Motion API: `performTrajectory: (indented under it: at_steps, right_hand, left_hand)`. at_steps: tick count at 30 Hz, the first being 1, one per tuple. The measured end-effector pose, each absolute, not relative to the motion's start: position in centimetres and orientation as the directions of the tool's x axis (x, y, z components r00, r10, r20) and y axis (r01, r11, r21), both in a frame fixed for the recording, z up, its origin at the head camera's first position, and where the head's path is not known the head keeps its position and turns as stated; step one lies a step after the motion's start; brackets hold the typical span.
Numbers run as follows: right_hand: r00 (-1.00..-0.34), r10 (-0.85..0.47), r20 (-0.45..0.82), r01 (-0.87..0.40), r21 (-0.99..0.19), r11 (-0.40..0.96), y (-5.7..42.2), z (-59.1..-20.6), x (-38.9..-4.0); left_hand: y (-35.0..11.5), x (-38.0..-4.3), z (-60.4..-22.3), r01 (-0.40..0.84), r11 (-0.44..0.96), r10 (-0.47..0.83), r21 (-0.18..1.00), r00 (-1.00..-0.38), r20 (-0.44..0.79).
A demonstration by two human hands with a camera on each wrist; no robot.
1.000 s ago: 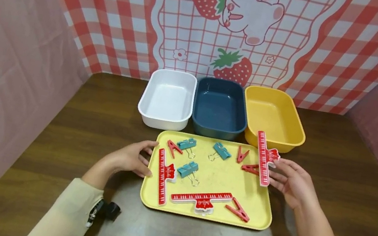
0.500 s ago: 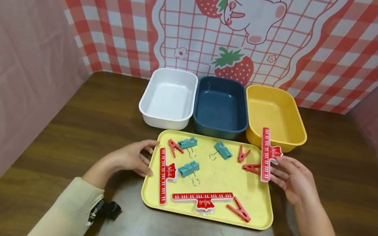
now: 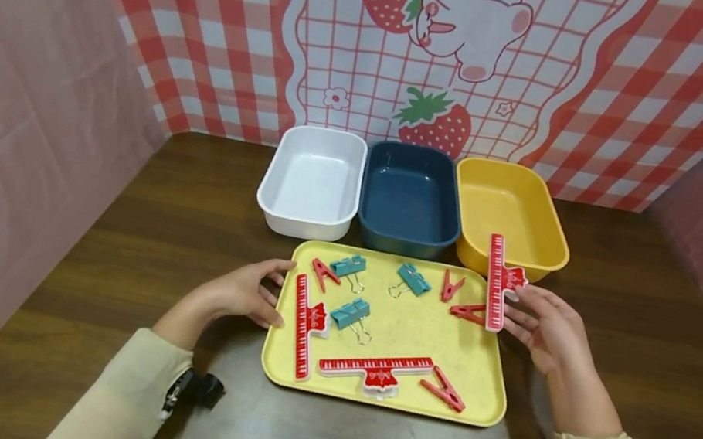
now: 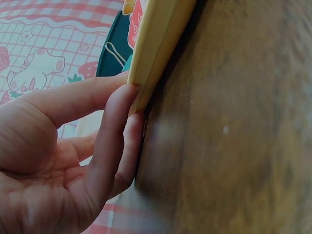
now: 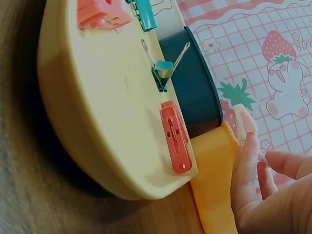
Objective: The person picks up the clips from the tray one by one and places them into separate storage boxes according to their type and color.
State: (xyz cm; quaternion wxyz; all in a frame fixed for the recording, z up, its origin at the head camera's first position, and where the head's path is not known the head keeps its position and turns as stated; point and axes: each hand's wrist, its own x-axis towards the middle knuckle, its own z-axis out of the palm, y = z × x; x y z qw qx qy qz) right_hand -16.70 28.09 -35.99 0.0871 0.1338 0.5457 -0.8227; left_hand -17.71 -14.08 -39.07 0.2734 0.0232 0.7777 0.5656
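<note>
My right hand (image 3: 546, 336) pinches a long red clip with a piano-key pattern (image 3: 495, 284) by its handle, holding it over the tray's far right corner, near the yellow bin's front. Its pale edge shows at the fingertips in the right wrist view. At the yellow tray's (image 3: 417, 325) left edge, my left hand (image 3: 240, 290) holds the rim, its fingertips against the side wall (image 4: 151, 53). Two more piano-key clips lie on the tray, one at the left (image 3: 304, 329), the other at the front (image 3: 374, 369). Among them are teal binder clips (image 3: 350, 313) and several red clothespins (image 3: 444, 390).
Behind the tray, a white bin (image 3: 312, 181), a dark blue bin (image 3: 411, 199) and a yellow bin (image 3: 509, 208) stand side by side. A red-checked cloth (image 3: 229, 33) hangs behind them. Pinkish cloth walls (image 3: 24, 115) bound the wooden table at both sides.
My right hand has shifted the piano-key clip slightly away from me, toward the yellow bin. The left hand stays at the tray's edge, and everything on the tray lies as before.
</note>
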Motion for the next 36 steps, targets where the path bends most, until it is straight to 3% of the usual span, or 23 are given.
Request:
performTrajectory:
  at_steps: [36]
  right_hand:
    - [-0.955,0.044,-0.293,0.253,-0.885,-0.391,29.0,-34.6,-17.8]
  left_hand:
    - [-13.9,-17.7,-38.9,-0.279,0.373,0.337,0.885,-0.848,-0.41]
